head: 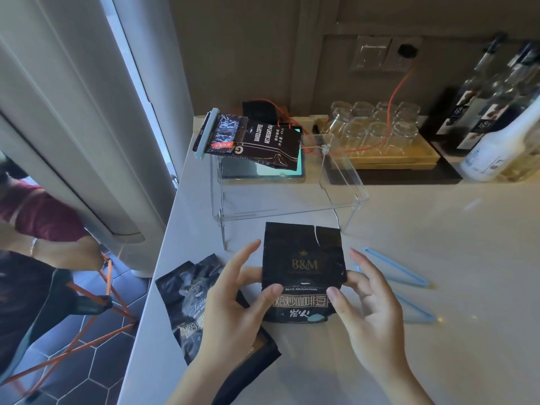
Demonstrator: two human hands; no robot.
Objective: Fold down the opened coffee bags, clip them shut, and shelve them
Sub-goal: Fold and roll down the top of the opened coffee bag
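A black B&M coffee bag [304,258] stands upright on the white counter, its top edge torn open. My left hand [233,314] grips its left side and my right hand [371,311] its right side, thumbs pressed on the front. Another black coffee bag [187,296] lies flat to the left, partly under my left wrist. A clipped brown coffee bag [263,141] lies on top of the clear acrylic shelf [344,197]. Two light blue clips [394,270] lie on the counter right of my right hand.
A tray of upturned glasses [377,133] stands at the back, bottles [496,112] at the far right. An orange cable [394,100] runs from a wall socket. Another person's arm [46,229] and an orange stool [96,311] are at the left, below the counter edge.
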